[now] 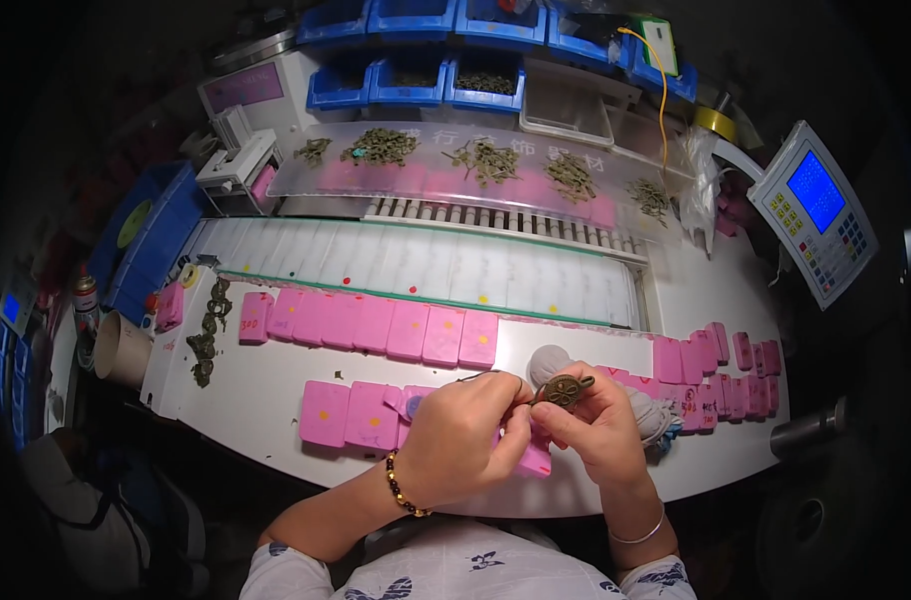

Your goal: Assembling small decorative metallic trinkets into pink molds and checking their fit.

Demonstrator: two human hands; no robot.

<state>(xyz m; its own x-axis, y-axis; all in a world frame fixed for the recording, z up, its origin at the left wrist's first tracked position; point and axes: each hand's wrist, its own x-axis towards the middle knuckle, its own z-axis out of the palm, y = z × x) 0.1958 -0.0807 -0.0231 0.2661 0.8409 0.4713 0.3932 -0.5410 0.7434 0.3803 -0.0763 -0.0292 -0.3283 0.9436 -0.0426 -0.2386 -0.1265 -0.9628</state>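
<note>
In my right hand (604, 432) a dark bronze, round ornament (564, 392) with a raised pattern is pinched between thumb and fingers. Close against it, my left hand (466, 435) is closed, its fingertips near the ornament's edge. A thin dark strand shows at the left fingers, but what exactly they grip is hidden. Below both hands lies a pink block (534, 460), partly covered. Just behind the right hand are a grey-white ball (551, 362) and a bundle of pale yarn-like strands (656, 420).
A row of pink blocks (366, 325) spans the white table, with more at the front left and at right (741, 390). Dark metal pieces (208, 330) lie at left; others sit in piles on a clear shelf (436, 150). Blue bins (411, 80) stand behind; a control panel (816, 215) at right.
</note>
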